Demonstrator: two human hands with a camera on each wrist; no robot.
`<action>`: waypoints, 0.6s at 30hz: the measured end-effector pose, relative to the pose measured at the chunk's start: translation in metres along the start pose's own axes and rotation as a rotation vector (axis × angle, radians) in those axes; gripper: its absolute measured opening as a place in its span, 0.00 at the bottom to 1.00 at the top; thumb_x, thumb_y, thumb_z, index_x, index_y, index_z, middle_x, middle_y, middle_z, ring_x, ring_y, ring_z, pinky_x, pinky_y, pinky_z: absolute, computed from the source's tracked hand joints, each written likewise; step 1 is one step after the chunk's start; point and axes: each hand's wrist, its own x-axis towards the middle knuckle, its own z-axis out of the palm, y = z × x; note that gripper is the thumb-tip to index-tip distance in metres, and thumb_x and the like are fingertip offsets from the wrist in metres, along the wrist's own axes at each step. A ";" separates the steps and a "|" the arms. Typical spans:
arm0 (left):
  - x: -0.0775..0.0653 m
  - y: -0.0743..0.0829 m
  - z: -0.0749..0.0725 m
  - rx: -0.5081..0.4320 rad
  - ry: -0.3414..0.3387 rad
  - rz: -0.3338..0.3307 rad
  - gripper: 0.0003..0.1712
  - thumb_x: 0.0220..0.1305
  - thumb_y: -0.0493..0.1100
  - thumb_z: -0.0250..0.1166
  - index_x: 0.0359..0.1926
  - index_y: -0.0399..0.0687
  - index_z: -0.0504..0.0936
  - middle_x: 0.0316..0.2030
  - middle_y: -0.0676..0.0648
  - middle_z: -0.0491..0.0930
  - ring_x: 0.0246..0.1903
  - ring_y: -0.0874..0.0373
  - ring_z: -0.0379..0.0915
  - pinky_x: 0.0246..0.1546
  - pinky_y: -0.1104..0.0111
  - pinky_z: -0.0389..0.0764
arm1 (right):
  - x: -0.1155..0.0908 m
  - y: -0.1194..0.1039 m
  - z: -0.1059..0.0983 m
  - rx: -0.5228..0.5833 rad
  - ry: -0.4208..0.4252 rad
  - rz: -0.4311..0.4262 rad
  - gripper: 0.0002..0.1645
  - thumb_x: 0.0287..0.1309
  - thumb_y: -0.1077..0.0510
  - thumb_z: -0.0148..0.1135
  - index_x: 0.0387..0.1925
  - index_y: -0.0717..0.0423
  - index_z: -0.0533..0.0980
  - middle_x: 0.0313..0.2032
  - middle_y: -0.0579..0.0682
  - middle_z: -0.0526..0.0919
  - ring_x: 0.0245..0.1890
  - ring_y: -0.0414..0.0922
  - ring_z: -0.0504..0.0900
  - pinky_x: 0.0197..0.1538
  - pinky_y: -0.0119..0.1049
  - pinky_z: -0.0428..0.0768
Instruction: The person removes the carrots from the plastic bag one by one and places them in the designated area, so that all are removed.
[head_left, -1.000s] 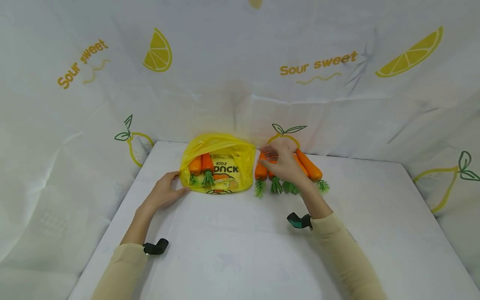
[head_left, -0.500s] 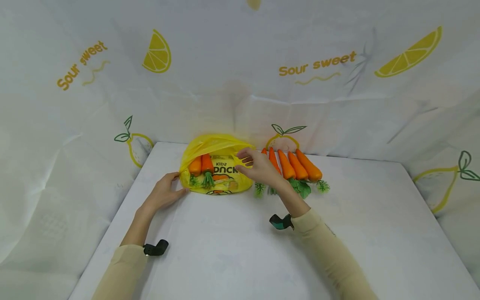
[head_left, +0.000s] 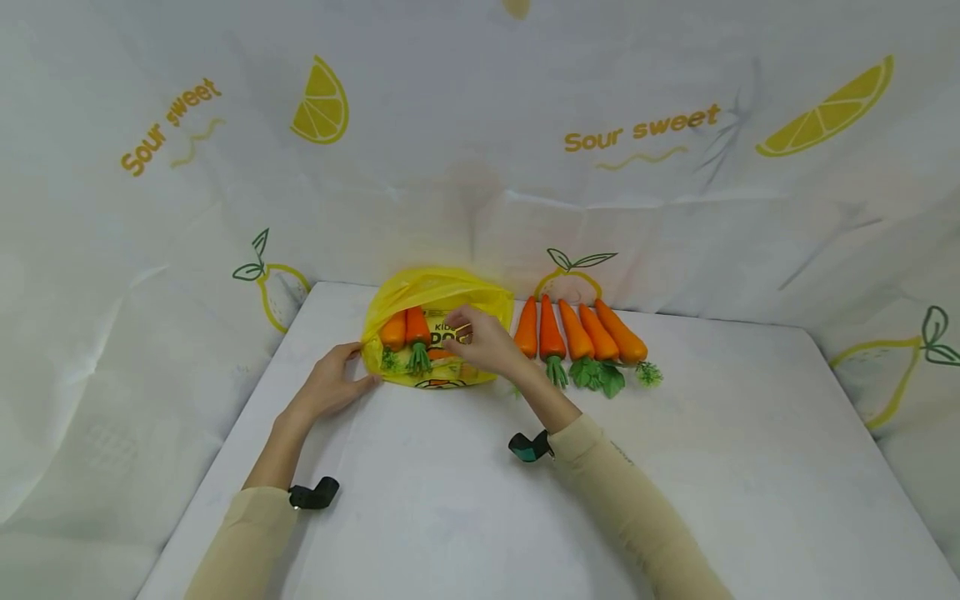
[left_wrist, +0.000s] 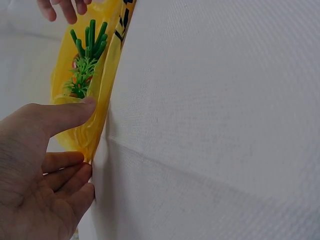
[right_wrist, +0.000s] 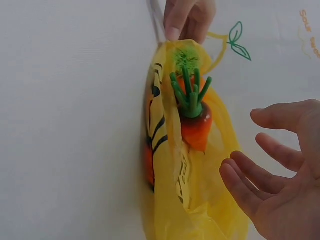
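Note:
A yellow plastic bag (head_left: 491, 302) with dark print lies at the back of the table, its mouth facing the person. Inside show two carrots, an orange one (head_left: 392, 332) and a redder one (head_left: 417, 325) with thick green stems (left_wrist: 90, 42). My left hand (head_left: 330, 383) touches the bag's left edge, thumb and fingers spread apart in the left wrist view. Over the right part of the bag hovers my right hand (head_left: 487, 342), fingers loosely bent, holding nothing. In the right wrist view, that right hand (right_wrist: 285, 165) is beside the bag's mouth.
To the right of the bag, several carrots (head_left: 576, 329) lie in a row with their green tops toward the person. A white cloth wall (head_left: 480, 225) with lemon prints rises behind the white table (head_left: 450, 500).
My right hand has moved left from above the carrot row to over the bag, with nothing in it. The left hand and the bag stay about where they were.

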 end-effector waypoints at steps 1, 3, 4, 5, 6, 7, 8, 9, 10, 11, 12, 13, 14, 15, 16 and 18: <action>0.000 0.000 0.000 -0.001 0.000 0.001 0.46 0.72 0.50 0.70 0.78 0.25 0.65 0.76 0.24 0.68 0.77 0.26 0.63 0.81 0.35 0.65 | 0.002 0.001 0.003 -0.002 -0.002 0.005 0.25 0.73 0.59 0.69 0.65 0.68 0.76 0.63 0.67 0.84 0.60 0.61 0.88 0.65 0.50 0.89; 0.000 0.000 0.000 -0.001 0.000 0.000 0.46 0.72 0.50 0.71 0.78 0.25 0.65 0.76 0.23 0.68 0.77 0.26 0.63 0.81 0.35 0.65 | 0.005 0.003 0.009 0.002 -0.006 0.019 0.25 0.74 0.59 0.69 0.65 0.67 0.76 0.63 0.67 0.84 0.60 0.61 0.87 0.65 0.49 0.89; 0.001 0.000 0.000 -0.001 0.000 -0.001 0.46 0.72 0.50 0.71 0.78 0.25 0.64 0.76 0.23 0.68 0.77 0.26 0.63 0.81 0.35 0.65 | 0.007 0.004 0.012 0.005 -0.007 0.024 0.25 0.74 0.59 0.68 0.65 0.67 0.76 0.63 0.67 0.84 0.60 0.61 0.87 0.65 0.49 0.88; 0.000 0.001 0.000 -0.001 -0.001 -0.002 0.46 0.72 0.50 0.71 0.78 0.25 0.64 0.76 0.23 0.68 0.77 0.26 0.63 0.81 0.35 0.65 | 0.009 0.005 0.014 0.006 -0.006 0.030 0.25 0.74 0.58 0.68 0.65 0.67 0.76 0.63 0.67 0.84 0.59 0.60 0.87 0.65 0.49 0.88; 0.000 0.001 0.000 -0.001 -0.001 -0.002 0.46 0.72 0.50 0.71 0.78 0.25 0.64 0.76 0.23 0.68 0.77 0.26 0.63 0.81 0.35 0.65 | 0.011 0.006 0.016 0.005 -0.006 0.033 0.25 0.74 0.58 0.68 0.65 0.67 0.76 0.62 0.67 0.84 0.59 0.60 0.87 0.64 0.49 0.89; 0.000 0.001 0.000 -0.002 -0.001 -0.002 0.46 0.72 0.50 0.71 0.78 0.25 0.64 0.76 0.23 0.68 0.77 0.26 0.63 0.81 0.35 0.65 | 0.012 0.007 0.019 0.008 -0.006 0.038 0.25 0.75 0.58 0.68 0.65 0.67 0.76 0.63 0.67 0.84 0.59 0.60 0.87 0.64 0.49 0.89; 0.001 0.001 0.000 -0.002 0.000 -0.002 0.46 0.72 0.50 0.71 0.78 0.25 0.64 0.76 0.23 0.68 0.77 0.26 0.63 0.81 0.35 0.65 | 0.014 0.007 0.021 0.010 -0.005 0.042 0.25 0.75 0.57 0.67 0.65 0.67 0.76 0.62 0.67 0.84 0.59 0.60 0.87 0.63 0.49 0.89; 0.001 0.001 0.000 -0.002 0.000 -0.001 0.46 0.72 0.50 0.71 0.78 0.25 0.64 0.76 0.23 0.68 0.77 0.26 0.63 0.81 0.35 0.65 | 0.016 0.008 0.023 0.011 -0.003 0.043 0.24 0.75 0.57 0.67 0.65 0.67 0.76 0.62 0.67 0.84 0.59 0.60 0.87 0.63 0.49 0.89; 0.001 0.001 0.000 0.001 -0.001 0.000 0.46 0.72 0.50 0.71 0.78 0.25 0.64 0.76 0.23 0.68 0.77 0.26 0.63 0.81 0.35 0.65 | 0.017 0.009 0.025 0.016 0.000 0.046 0.24 0.75 0.57 0.67 0.65 0.66 0.76 0.62 0.67 0.84 0.59 0.60 0.87 0.63 0.50 0.89; 0.001 0.001 0.000 0.003 0.000 0.002 0.46 0.72 0.50 0.71 0.78 0.25 0.64 0.76 0.23 0.68 0.77 0.26 0.63 0.81 0.35 0.65 | 0.019 0.009 0.027 0.018 0.004 0.048 0.23 0.75 0.57 0.67 0.64 0.66 0.77 0.62 0.67 0.84 0.58 0.60 0.87 0.63 0.50 0.89; 0.001 0.001 0.000 0.006 0.000 0.003 0.46 0.72 0.50 0.71 0.78 0.25 0.64 0.76 0.23 0.68 0.77 0.26 0.63 0.80 0.35 0.65 | 0.020 0.009 0.028 0.017 0.007 0.048 0.23 0.76 0.57 0.67 0.64 0.66 0.77 0.62 0.66 0.85 0.58 0.60 0.87 0.63 0.50 0.89; 0.001 0.000 0.000 0.008 0.001 0.003 0.46 0.72 0.50 0.71 0.78 0.25 0.65 0.76 0.23 0.68 0.77 0.26 0.63 0.80 0.36 0.65 | 0.021 0.009 0.030 0.021 0.011 0.051 0.22 0.75 0.57 0.67 0.63 0.65 0.77 0.61 0.66 0.85 0.58 0.59 0.87 0.63 0.50 0.89; 0.000 0.000 0.000 0.011 0.001 0.004 0.46 0.72 0.50 0.70 0.78 0.25 0.65 0.76 0.24 0.68 0.77 0.26 0.63 0.80 0.36 0.65 | 0.023 0.009 0.032 0.022 0.019 0.051 0.22 0.75 0.57 0.67 0.63 0.65 0.78 0.61 0.66 0.85 0.58 0.59 0.87 0.63 0.51 0.89; 0.000 0.000 0.000 0.012 0.001 0.003 0.45 0.73 0.50 0.70 0.78 0.26 0.65 0.76 0.24 0.68 0.77 0.26 0.63 0.80 0.36 0.66 | 0.024 0.009 0.034 0.026 0.026 0.053 0.22 0.75 0.57 0.67 0.62 0.65 0.78 0.60 0.66 0.85 0.58 0.59 0.87 0.63 0.51 0.89; 0.000 0.000 0.000 0.013 0.002 0.003 0.45 0.73 0.50 0.70 0.78 0.26 0.65 0.76 0.24 0.68 0.77 0.26 0.63 0.80 0.36 0.66 | 0.025 0.009 0.036 0.028 0.035 0.055 0.22 0.75 0.56 0.68 0.62 0.65 0.78 0.59 0.66 0.86 0.57 0.59 0.87 0.62 0.51 0.89; 0.000 0.000 0.000 0.010 0.003 0.001 0.45 0.73 0.50 0.71 0.78 0.26 0.64 0.76 0.24 0.68 0.78 0.26 0.63 0.81 0.36 0.65 | 0.027 0.008 0.041 0.015 0.054 0.059 0.22 0.74 0.55 0.68 0.62 0.63 0.78 0.59 0.64 0.86 0.56 0.58 0.88 0.61 0.50 0.89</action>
